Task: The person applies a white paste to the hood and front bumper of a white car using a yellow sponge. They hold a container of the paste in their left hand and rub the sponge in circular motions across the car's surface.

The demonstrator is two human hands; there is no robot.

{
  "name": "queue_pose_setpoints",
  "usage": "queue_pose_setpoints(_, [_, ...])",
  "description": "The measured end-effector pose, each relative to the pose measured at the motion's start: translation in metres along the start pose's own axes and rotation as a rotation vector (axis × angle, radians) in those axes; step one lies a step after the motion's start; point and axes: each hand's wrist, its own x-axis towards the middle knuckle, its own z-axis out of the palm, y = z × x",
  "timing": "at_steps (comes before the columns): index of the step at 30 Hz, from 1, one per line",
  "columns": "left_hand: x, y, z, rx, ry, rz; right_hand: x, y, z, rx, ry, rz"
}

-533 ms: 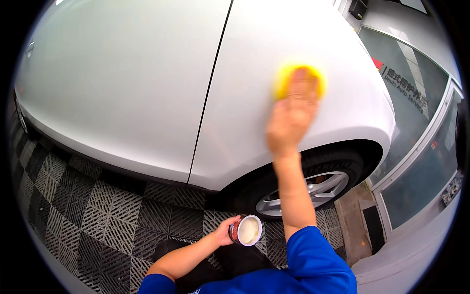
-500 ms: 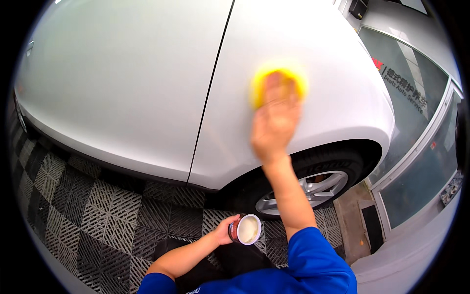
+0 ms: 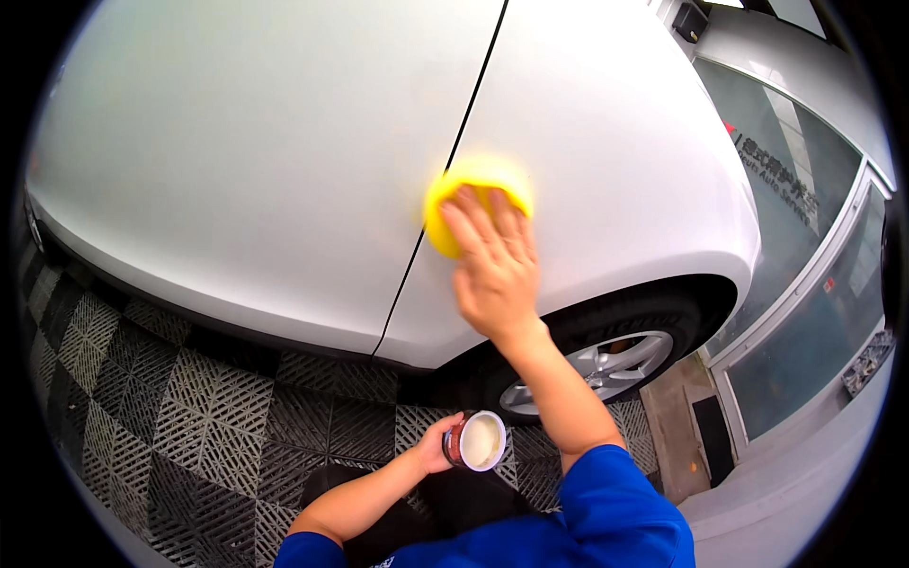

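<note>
My right hand (image 3: pixel 499 275) presses a round yellow sponge applicator (image 3: pixel 438 220) against the white car's fender panel (image 3: pixel 615 180), with its fingers laid over the top. The sponge sits across the dark seam (image 3: pixel 464 123) beside the door panel (image 3: pixel 256 180). Low in front of me, my left hand (image 3: pixel 436 445) is wrapped round a small tub (image 3: pixel 455 441) with a reddish-brown wall and white rim. Its open mouth shows pale cream paste (image 3: pixel 480 441). The fingers on the tub's far side are partly hidden.
Below the fender is a wheel (image 3: pixel 620 364) with silver spokes in its dark arch. Black and grey grated tiles (image 3: pixel 213 407) cover the floor. To the right stands a glass door (image 3: pixel 805 312) with a metal frame, and a dark mat (image 3: pixel 712 440) lies near it.
My right hand and the sponge have slid left and slightly down across the fender onto the seam. My left hand still holds the tub in the same place. The view has shifted slightly.
</note>
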Motion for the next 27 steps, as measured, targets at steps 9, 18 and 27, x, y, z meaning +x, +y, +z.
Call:
queue_pose_setpoints(9, [0.006,0.001,-0.006,-0.014,-0.041,0.011,0.03,-0.028,0.009,-0.14,0.273,0.09])
queue_pose_setpoints(18, [-0.005,0.009,-0.001,-0.009,-0.025,0.087,-0.002,0.002,-0.013,-0.153,0.378,0.33])
queue_pose_setpoints(27, [-0.014,0.014,0.004,-0.035,0.046,0.143,-0.039,0.023,-0.025,-0.22,0.426,0.412])
